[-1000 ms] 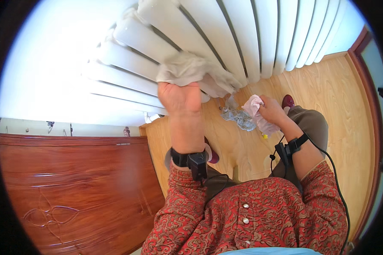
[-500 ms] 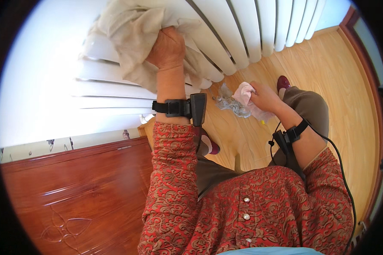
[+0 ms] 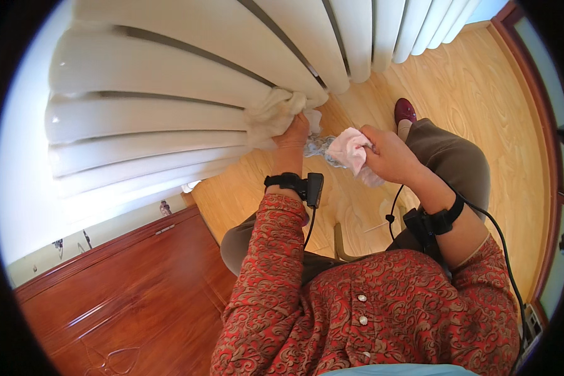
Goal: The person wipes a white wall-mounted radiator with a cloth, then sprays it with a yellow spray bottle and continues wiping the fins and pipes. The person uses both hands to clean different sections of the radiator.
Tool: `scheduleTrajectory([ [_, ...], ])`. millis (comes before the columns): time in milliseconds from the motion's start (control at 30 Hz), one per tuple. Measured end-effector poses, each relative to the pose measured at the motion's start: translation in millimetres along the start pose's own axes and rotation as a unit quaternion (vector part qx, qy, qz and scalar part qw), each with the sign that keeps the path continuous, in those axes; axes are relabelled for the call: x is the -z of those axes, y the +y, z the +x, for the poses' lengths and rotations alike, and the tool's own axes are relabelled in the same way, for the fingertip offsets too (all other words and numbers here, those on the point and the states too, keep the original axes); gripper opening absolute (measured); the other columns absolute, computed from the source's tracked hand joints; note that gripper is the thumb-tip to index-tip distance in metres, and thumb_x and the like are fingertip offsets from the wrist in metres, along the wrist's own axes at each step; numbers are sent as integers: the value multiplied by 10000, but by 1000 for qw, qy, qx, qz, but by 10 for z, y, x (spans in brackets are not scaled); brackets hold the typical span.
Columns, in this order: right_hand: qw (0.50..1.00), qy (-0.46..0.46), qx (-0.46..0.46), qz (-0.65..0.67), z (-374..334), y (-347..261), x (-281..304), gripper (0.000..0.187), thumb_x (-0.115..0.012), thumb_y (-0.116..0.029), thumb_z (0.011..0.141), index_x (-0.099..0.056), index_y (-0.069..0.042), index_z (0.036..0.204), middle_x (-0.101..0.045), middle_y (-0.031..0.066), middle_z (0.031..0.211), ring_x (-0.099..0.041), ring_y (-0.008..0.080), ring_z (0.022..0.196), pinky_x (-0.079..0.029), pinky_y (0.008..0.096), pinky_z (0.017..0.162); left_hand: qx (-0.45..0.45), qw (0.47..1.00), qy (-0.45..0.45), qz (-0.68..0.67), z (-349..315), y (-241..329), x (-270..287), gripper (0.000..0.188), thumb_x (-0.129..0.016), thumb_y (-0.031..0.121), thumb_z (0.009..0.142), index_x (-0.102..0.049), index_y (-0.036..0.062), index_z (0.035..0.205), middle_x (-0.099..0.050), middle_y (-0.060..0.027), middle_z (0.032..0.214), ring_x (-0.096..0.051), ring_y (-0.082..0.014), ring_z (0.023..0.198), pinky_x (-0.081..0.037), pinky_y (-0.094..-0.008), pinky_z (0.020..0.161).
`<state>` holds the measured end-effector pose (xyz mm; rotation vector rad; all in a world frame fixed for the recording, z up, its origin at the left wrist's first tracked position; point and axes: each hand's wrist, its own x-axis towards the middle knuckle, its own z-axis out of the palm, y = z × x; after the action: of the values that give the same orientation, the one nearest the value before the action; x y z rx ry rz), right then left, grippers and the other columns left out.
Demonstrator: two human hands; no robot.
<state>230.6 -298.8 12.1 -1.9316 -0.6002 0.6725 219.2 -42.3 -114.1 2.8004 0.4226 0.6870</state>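
A white radiator point(image 3: 188, 75) with long rounded columns fills the upper left. Against the lower end of its columns, my left hand point(image 3: 292, 130) grips a crumpled beige cloth point(image 3: 268, 117). The fingers are partly hidden by the cloth. To the right, my right hand point(image 3: 388, 155) is closed round a bunched pale pink cloth point(image 3: 349, 150), held above the floor and apart from the radiator. Behind the pink cloth, a translucent greyish plastic bag point(image 3: 318, 145) lies on the floor, mostly covered from view.
A glossy red-brown wooden cabinet point(image 3: 131, 282) stands at the lower left. Light wood flooring point(image 3: 464, 88) spreads below, edged by a dark wooden frame point(image 3: 532, 81) at the right. My dark red shoe point(image 3: 405, 110) rests near the radiator. Black cables point(image 3: 496, 232) run from the wrist straps.
My left hand has drawn the beige cloth down the radiator to its lower end, nearer me. My right hand has shifted slightly left and down with the pink cloth.
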Motion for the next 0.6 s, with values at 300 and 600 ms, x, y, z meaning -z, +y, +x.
scheduleTrajectory([
  [300, 999, 8, 12, 34, 49, -45, 19, 124, -550, -84, 861, -529, 14, 935, -579, 203, 769, -539, 293, 654, -443, 358, 629, 184, 962, -187, -72, -965, 71, -890, 428, -493, 319, 954, -574, 22, 1251, -563, -179, 1316, -505, -353, 1241, -418, -409, 1037],
  [600, 1000, -4, -17, 10, 66, -69, 19, 117, -552, -77, 866, -542, 2, 952, -598, 210, 806, -590, 371, 741, -454, 373, 664, 408, 356, 68, -838, -643, -43, -883, 424, -477, 332, 979, -553, 44, 1281, -560, -120, 1343, -530, -331, 1233, -463, -435, 1011],
])
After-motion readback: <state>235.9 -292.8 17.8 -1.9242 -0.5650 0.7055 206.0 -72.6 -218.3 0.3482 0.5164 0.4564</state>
